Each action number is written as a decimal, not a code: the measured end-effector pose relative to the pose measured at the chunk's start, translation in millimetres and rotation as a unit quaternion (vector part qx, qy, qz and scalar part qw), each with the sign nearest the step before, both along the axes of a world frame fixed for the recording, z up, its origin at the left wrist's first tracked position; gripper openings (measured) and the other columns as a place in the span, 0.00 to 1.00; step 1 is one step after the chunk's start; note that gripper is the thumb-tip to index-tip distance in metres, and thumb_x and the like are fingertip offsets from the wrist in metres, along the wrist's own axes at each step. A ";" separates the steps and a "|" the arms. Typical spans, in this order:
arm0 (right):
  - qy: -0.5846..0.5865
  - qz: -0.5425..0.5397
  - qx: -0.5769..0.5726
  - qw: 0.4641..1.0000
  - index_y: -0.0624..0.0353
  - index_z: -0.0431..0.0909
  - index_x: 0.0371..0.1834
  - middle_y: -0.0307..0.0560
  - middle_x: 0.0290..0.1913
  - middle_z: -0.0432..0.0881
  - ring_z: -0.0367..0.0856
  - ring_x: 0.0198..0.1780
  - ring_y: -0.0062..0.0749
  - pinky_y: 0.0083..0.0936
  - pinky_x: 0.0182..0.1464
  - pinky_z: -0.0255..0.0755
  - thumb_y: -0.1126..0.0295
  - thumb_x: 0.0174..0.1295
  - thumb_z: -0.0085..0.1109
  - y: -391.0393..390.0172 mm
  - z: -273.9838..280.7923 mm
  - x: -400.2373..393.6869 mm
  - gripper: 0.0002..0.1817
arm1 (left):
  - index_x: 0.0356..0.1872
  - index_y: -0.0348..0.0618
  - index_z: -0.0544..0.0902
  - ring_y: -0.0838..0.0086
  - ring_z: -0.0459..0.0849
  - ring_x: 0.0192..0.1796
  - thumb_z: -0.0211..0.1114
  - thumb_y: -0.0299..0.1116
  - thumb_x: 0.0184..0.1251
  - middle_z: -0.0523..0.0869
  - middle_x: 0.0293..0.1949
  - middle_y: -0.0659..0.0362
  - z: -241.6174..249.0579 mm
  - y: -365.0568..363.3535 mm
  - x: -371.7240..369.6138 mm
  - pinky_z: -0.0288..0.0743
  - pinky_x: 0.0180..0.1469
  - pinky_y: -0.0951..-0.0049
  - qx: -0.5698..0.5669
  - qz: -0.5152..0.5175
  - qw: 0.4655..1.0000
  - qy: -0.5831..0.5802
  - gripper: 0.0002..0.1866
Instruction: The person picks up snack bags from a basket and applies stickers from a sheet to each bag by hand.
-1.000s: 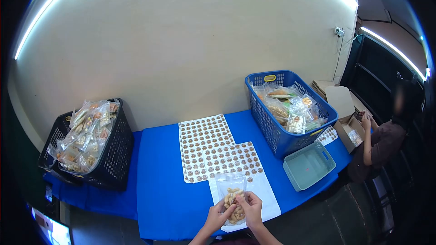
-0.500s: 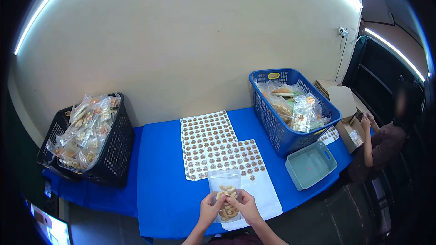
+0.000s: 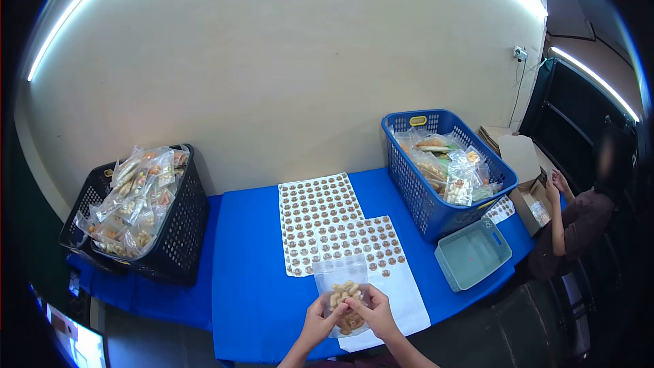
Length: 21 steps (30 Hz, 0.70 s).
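A clear plastic pouch [image 3: 345,292] of pale, curled snack pieces is held upright near the table's front edge. My left hand [image 3: 319,320] grips its left side, and my right hand [image 3: 377,316] grips the right. Both thumbs meet on the front of the pouch; whether anything small lies under them I cannot make out. Beneath and behind the pouch lie sheets of round brown stickers [image 3: 320,215] on white backing. Part of the nearer sheet is bare white paper [image 3: 402,307].
A blue basket [image 3: 422,215] and a black basket [image 3: 174,232], both full of packed pouches, flank the sheets on the blue-covered table [image 3: 248,300]. A greenish plastic tub [image 3: 473,252] sits at right. Beyond it, a person [image 3: 579,225] works beside a cardboard box [image 3: 528,204].
The whole view has shifted slightly, so things appear a little further right and lower. Both hands keep their hold on the pouch, thumbs still together on its front.
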State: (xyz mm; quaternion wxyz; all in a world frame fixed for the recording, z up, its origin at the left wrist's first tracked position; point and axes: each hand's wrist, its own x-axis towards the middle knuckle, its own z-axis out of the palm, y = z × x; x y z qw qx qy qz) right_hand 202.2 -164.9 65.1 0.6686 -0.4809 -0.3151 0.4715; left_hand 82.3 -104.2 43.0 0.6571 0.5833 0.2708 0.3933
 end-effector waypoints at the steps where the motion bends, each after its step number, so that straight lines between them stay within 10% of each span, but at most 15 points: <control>1: -0.007 -0.007 0.000 1.000 0.67 0.69 0.42 0.44 0.38 0.76 0.74 0.39 0.21 0.17 0.43 0.68 0.77 0.52 0.56 2.1 1.0 -0.5 0.14 | 0.41 0.35 0.74 0.81 0.75 0.37 0.60 0.34 0.56 0.78 0.36 0.59 0.9 0.1 -0.9 0.70 0.39 0.81 -0.002 0.000 1.000 0.006 0.15; 10: 0.154 0.048 -0.002 0.987 0.66 0.70 0.42 0.43 0.39 0.76 0.74 0.40 0.21 0.18 0.45 0.68 0.73 0.54 0.55 -0.7 -5.5 15.9 0.13 | 0.44 0.35 0.72 0.79 0.76 0.40 0.59 0.34 0.57 0.79 0.38 0.58 -0.6 2.0 3.4 0.70 0.42 0.79 -0.039 -0.037 0.999 0.003 0.16; 21: 0.022 -0.029 0.022 0.999 0.67 0.69 0.42 0.43 0.39 0.75 0.74 0.40 0.20 0.17 0.44 0.67 0.74 0.53 0.55 -12.1 0.9 72.5 0.14 | 0.39 0.33 0.75 0.83 0.75 0.36 0.58 0.36 0.58 0.79 0.34 0.59 -2.0 -2.9 78.8 0.70 0.37 0.82 -0.045 -0.016 0.998 0.042 0.15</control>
